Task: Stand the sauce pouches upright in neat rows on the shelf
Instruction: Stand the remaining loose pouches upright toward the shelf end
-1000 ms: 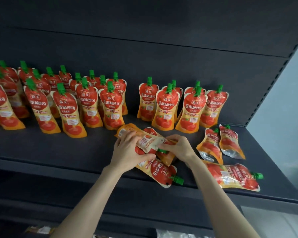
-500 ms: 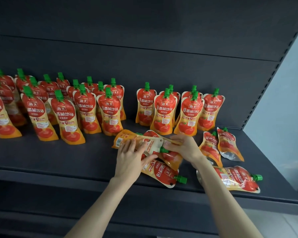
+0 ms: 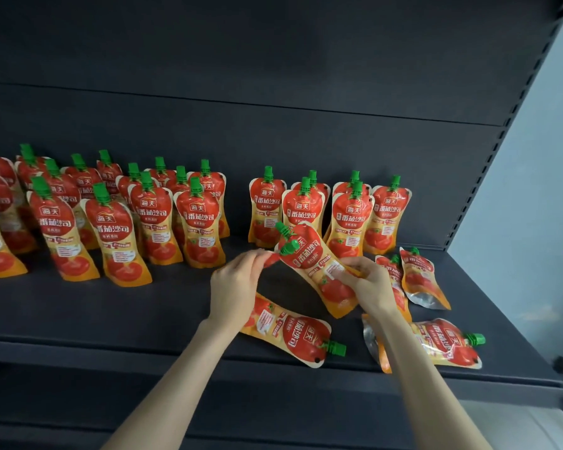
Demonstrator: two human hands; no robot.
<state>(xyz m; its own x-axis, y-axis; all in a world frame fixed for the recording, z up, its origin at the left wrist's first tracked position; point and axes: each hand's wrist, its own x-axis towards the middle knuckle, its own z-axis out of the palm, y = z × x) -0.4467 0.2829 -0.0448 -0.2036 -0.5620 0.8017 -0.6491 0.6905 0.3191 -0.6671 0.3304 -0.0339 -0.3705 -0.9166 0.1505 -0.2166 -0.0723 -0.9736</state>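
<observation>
Both my hands hold red and orange sauce pouches with green caps, lifted off the dark shelf and tilted, caps pointing up-left. Two green caps show there, so two pouches seem stacked. My left hand pinches the top corner near the caps. My right hand grips the lower right side. One pouch lies flat under my hands, another lies flat at the right. Two more lean behind my right hand.
Several upright pouches stand in rows at the left, and a smaller upright group stands at the back right. A gap of bare shelf lies between the two groups. The shelf's front edge runs below my wrists.
The pouches that lay flat under my hands have been raised and turned, caps now pointing up-left. The camera has dropped a little and moved closer.
</observation>
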